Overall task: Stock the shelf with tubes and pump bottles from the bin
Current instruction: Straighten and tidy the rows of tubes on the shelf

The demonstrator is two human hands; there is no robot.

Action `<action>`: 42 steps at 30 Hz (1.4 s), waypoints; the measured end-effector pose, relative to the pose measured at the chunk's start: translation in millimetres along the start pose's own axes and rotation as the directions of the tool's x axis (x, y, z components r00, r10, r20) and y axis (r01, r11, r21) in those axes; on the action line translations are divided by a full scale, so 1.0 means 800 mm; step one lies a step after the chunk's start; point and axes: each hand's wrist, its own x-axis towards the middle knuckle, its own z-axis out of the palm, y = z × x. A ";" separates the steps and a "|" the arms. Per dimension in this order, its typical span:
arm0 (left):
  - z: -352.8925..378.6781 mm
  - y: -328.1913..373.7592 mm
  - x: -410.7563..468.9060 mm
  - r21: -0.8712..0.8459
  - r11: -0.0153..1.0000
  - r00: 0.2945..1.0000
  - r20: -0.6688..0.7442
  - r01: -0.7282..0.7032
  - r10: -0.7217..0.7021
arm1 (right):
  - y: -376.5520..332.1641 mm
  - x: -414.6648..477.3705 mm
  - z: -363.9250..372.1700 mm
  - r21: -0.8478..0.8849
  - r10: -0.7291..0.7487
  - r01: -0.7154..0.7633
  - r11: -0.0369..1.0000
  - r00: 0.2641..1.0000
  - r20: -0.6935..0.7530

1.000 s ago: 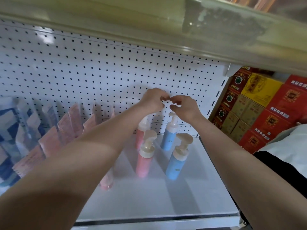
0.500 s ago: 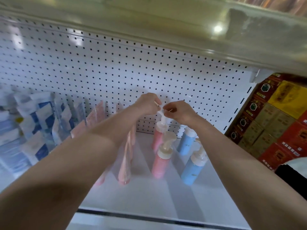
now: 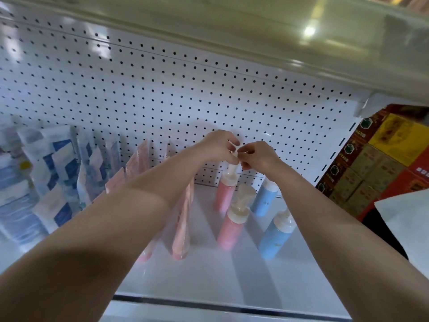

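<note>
On the white shelf (image 3: 232, 282) stand two pink pump bottles and two blue ones. The rear pink pump bottle (image 3: 224, 191) is by the pegboard; my left hand (image 3: 218, 145) and my right hand (image 3: 257, 155) both pinch its white pump head from either side. In front of it stands a second pink pump bottle (image 3: 231, 226). The rear blue pump bottle (image 3: 263, 201) and the front blue pump bottle (image 3: 274, 238) stand to the right, partly behind my right forearm. Pink tubes (image 3: 183, 228) stand upside down to the left, partly hidden by my left forearm.
Blue-and-white tubes (image 3: 58, 173) fill the shelf's left side. A perforated white back panel (image 3: 162, 94) rises behind. Another shelf (image 3: 278, 38) hangs low overhead. Red and yellow boxes (image 3: 376, 159) are stacked at the right.
The view has shifted left, showing more tubes. Both hands stayed together at the rear pink bottle's pump head, fingers closing onto it.
</note>
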 end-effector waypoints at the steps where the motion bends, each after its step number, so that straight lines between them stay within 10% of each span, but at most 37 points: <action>1: 0.001 -0.001 0.001 0.011 1.000 1.000 -0.009 -0.013 0.013 | 0.000 0.000 0.001 0.026 0.010 -0.010 1.000 1.000 0.004; 24: -0.008 -0.010 0.000 0.063 0.995 0.987 0.145 -0.073 0.063 | -0.009 -0.014 -0.003 0.187 0.027 -0.023 0.982 1.000 -0.015; 42: -0.009 -0.015 -0.001 0.194 0.978 0.994 -0.061 -0.082 0.095 | -0.010 -0.019 -0.007 0.112 -0.057 0.053 0.992 0.998 0.033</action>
